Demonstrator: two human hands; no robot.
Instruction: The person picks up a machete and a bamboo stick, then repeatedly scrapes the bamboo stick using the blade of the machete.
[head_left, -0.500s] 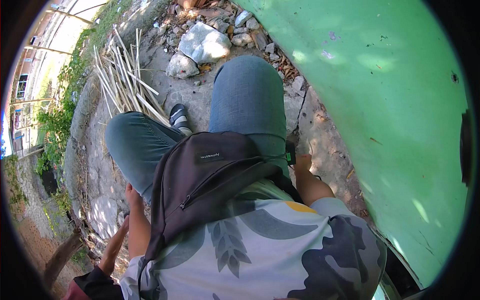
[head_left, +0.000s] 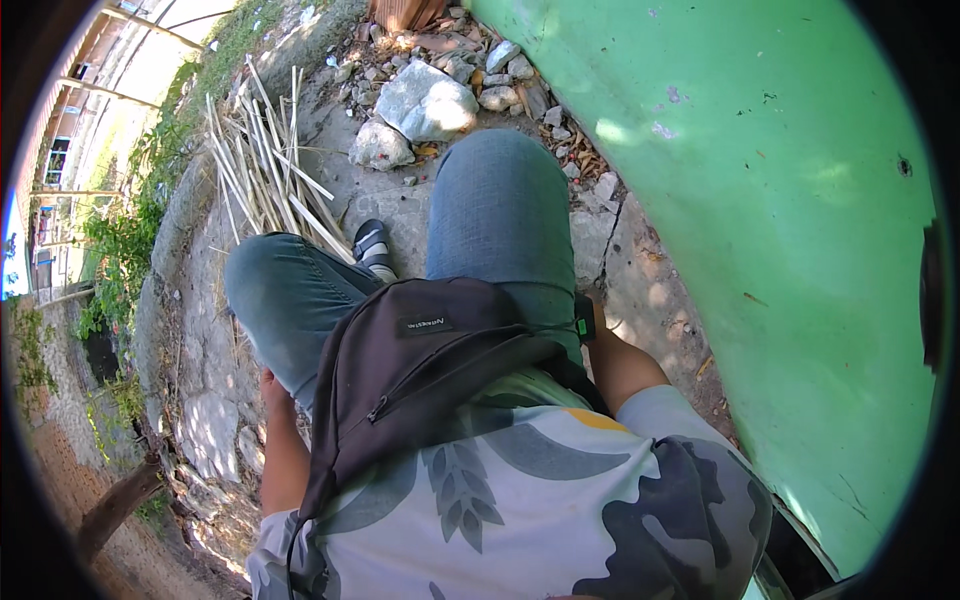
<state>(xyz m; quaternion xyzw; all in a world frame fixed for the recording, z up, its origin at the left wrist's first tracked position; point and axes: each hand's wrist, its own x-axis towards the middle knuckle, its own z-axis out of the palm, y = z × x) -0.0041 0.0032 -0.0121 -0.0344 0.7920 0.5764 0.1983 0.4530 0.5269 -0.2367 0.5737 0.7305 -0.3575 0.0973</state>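
My left hand [head_left: 272, 388] is low beside my bent left leg [head_left: 295, 310]; its fingers are mostly hidden by the thigh, and nothing shows in it. On the other side, my right forearm [head_left: 627, 368] reaches forward beside my right leg [head_left: 500, 205]. The right hand itself is almost wholly covered by that leg and by a small black device [head_left: 584, 318] with a green mark. What either hand holds or touches cannot be made out. A black bag [head_left: 420, 340] rests across my lap.
Pale split sticks [head_left: 265, 165] lie in a pile ahead on the left, near my shoe [head_left: 372, 248]. Large stones [head_left: 427, 100] and rubble sit farther ahead. A green wall [head_left: 740, 180] stands close on the right; plants [head_left: 115, 250] and a tree trunk [head_left: 120, 508] are at the left.
The view has shifted, so the sticks and stones appear lower and more to the right. Another person's arm at the lower left has gone out of view. My right hand has sunk farther behind my leg.
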